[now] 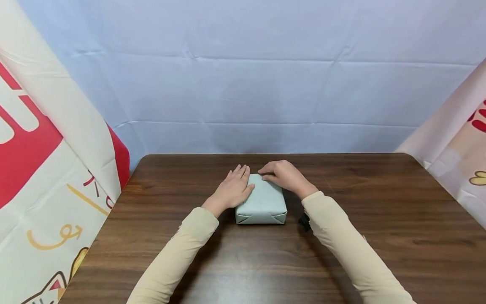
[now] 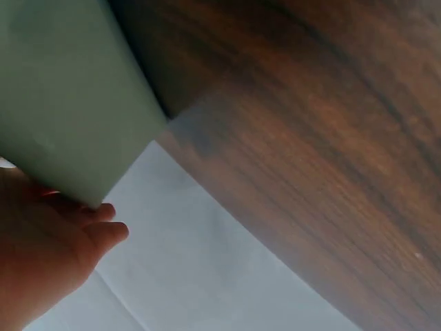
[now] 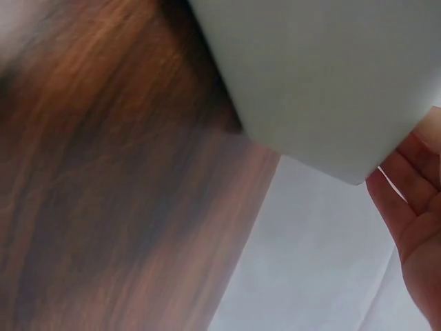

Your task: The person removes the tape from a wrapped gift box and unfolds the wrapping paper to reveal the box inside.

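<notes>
A box wrapped in pale green paper (image 1: 262,198) lies on the brown wooden table (image 1: 250,261), its near end showing folded paper flaps. My left hand (image 1: 234,188) rests along the box's left side, fingers straight and pointing away, the thumb on the top face. At the far edge, my right hand (image 1: 282,174) bends over the box, thumb on top and fingertips at the edge, pinching there. The right wrist view shows the right hand's fingers (image 3: 413,189) right at a corner of the box. In the left wrist view, fingertips (image 2: 107,231) show beside another corner.
A small dark object (image 1: 305,221) shows beside the right forearm. Behind the table hangs a pale blue cloth backdrop (image 1: 243,93). Printed cloths hang at the left (image 1: 49,169) and right (image 1: 463,160). The table's far edge lies a short way beyond the hands.
</notes>
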The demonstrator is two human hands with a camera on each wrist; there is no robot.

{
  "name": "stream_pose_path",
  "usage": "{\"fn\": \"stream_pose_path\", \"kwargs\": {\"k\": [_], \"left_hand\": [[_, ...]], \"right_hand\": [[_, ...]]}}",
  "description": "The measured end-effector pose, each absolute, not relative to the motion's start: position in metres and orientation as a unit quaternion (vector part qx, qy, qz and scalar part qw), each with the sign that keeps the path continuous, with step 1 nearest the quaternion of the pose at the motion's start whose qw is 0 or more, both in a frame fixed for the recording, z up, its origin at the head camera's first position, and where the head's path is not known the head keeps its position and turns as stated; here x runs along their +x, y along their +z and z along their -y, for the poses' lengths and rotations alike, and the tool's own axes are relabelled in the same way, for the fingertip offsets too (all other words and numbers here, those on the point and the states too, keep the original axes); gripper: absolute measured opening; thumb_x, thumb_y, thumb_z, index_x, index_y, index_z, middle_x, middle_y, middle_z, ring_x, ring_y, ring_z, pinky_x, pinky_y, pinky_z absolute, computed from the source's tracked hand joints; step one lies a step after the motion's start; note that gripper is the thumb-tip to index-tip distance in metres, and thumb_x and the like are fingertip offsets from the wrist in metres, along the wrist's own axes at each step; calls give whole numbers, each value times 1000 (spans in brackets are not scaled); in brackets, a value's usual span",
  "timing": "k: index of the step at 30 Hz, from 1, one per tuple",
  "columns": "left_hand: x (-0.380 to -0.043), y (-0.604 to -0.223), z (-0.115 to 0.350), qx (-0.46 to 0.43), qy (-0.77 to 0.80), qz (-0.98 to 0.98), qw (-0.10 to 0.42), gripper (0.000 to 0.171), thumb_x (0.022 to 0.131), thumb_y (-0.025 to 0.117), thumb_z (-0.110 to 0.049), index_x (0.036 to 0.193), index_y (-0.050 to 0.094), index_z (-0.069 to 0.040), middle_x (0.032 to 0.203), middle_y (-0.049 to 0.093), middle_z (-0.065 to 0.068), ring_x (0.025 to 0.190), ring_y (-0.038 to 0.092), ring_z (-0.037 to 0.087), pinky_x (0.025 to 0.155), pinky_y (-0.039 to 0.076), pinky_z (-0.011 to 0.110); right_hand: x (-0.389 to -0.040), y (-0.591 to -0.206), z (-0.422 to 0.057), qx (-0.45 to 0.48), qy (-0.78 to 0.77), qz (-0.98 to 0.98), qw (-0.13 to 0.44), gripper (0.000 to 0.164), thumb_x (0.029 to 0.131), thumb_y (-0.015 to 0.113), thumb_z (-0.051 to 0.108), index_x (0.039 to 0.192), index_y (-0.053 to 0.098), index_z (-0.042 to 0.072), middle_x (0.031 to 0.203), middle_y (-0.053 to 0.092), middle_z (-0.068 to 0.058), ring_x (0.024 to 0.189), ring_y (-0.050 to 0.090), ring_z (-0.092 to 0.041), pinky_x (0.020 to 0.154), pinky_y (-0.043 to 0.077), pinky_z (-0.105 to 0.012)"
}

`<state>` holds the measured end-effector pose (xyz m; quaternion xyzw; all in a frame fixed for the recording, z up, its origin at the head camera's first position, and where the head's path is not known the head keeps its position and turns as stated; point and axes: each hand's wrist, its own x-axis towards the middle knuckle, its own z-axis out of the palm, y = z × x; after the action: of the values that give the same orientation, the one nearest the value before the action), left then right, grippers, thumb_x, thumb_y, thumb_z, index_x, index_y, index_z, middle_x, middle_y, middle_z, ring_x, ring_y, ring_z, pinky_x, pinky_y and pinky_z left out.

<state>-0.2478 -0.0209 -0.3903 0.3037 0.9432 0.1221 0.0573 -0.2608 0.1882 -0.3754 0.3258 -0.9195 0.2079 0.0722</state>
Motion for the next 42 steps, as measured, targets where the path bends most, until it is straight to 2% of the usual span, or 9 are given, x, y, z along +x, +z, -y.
{"fn": "stream_pose_path", "kwargs": {"k": [8, 18, 29, 32, 38, 42], "left_hand": [[-245, -398, 17, 300, 89, -948, 50, 63, 104, 26, -39, 151, 13, 0, 156, 12, 15, 144, 4, 30, 115, 11, 41], [-245, -396, 12, 309, 67, -948, 44, 63, 103, 26, -41, 151, 13, 0, 156, 12, 14, 144, 4, 26, 115, 9, 37], [-247, -396, 10, 308, 67, -949, 30, 63, 103, 26, -40, 150, 14, 0, 156, 15, 13, 144, 6, 25, 115, 11, 36], [-246, -396, 8, 308, 71, -948, 32, 63, 103, 26, -40, 150, 14, 0, 156, 15, 14, 144, 6, 25, 115, 11, 36], [-246, -396, 4, 307, 72, -948, 37, 64, 103, 25, -42, 151, 13, -1, 156, 14, 13, 144, 5, 24, 115, 10, 36], [-245, -396, 4, 306, 67, -949, 38, 64, 103, 25, -41, 151, 11, -1, 156, 14, 13, 144, 5, 25, 115, 11, 36]], "right_hand": [[-265, -375, -183, 330, 195, 921, 75, 14, 85, 70, 9, 97, 75, 5, 93, 71, -8, 83, 67, -20, 71, 54, -32], [-265, -373, -185, 323, 191, 924, 78, 14, 85, 70, 12, 96, 76, 6, 93, 71, -8, 83, 67, -21, 71, 54, -33], [-263, -379, -184, 308, 189, 924, 123, 11, 87, 69, 13, 94, 75, 7, 92, 71, -6, 82, 67, -20, 71, 53, -34], [-265, -380, -188, 306, 209, 922, 110, 13, 88, 67, 13, 97, 74, 7, 94, 71, -7, 81, 66, -20, 71, 53, -35], [-267, -380, -200, 305, 295, 904, 50, 15, 87, 68, 10, 101, 73, 8, 96, 69, -4, 75, 61, -14, 64, 49, -32], [-268, -383, -199, 308, 298, 902, 52, 12, 88, 68, 12, 98, 73, 9, 94, 68, -4, 75, 60, -12, 64, 48, -31]]}}
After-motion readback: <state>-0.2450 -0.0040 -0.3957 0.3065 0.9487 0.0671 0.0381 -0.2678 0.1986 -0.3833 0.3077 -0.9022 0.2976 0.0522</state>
